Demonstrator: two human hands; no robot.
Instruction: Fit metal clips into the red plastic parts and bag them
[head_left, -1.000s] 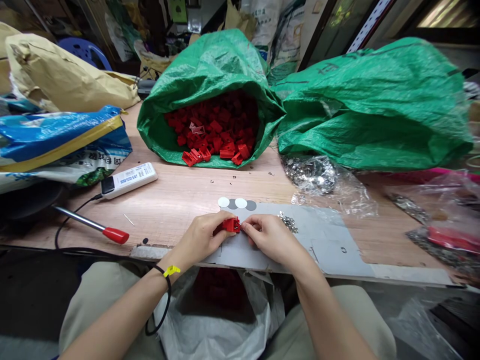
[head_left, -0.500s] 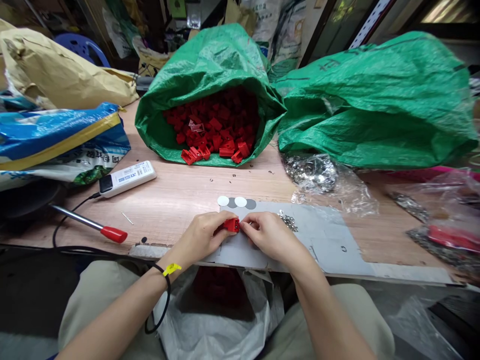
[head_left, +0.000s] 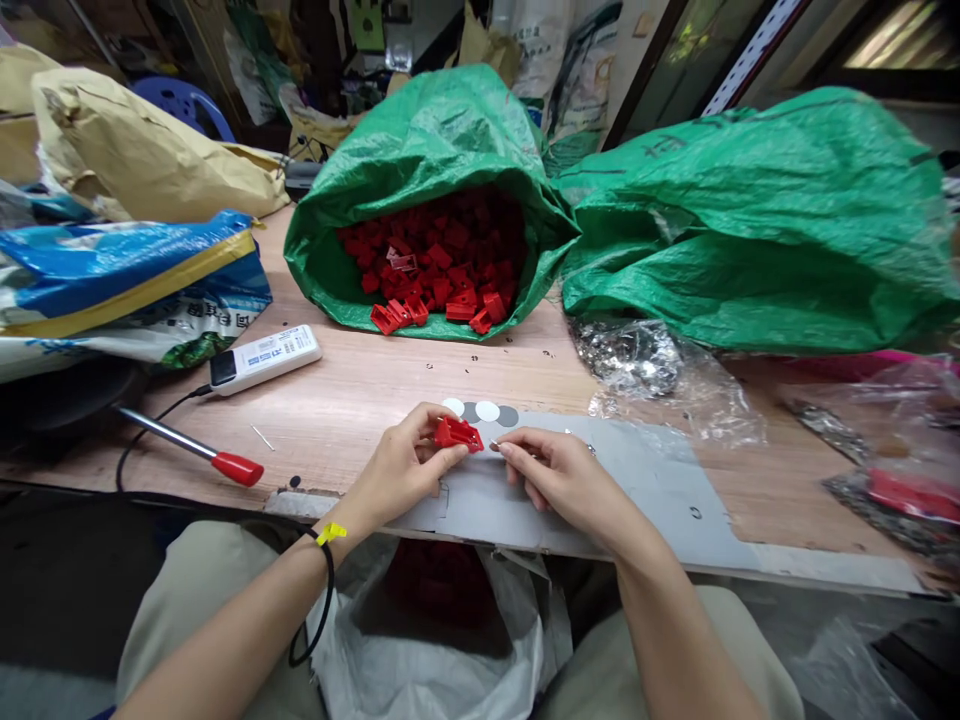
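Between the thumb and fingers of my left hand (head_left: pixel 405 455) is a small red plastic housing (head_left: pixel 458 434), its hollow side partly showing. Just to its right, my right hand (head_left: pixel 559 470) pinches a tiny metal piece (head_left: pixel 494 445) at its fingertips; a small gap separates the piece from the housing. Both hands are above a grey sheet (head_left: pixel 645 480) on the table edge. The little pile of metal parts (head_left: pixel 591 448) on that sheet is mostly hidden behind my right hand.
A green sack (head_left: pixel 431 180) full of red housings lies open at the back, beside another green sack (head_left: pixel 757 220). Clear bags of metal parts (head_left: pixel 649 360) lie to the right. At left are a white power bank (head_left: pixel 265 358) and a red-tipped lever (head_left: pixel 237 468). A white sack (head_left: pixel 442 665) hangs below.
My left hand has turned the red housing so more of its hollow side shows. My right hand has drawn back a little to the right, and a metal piece now shows at its fingertips.
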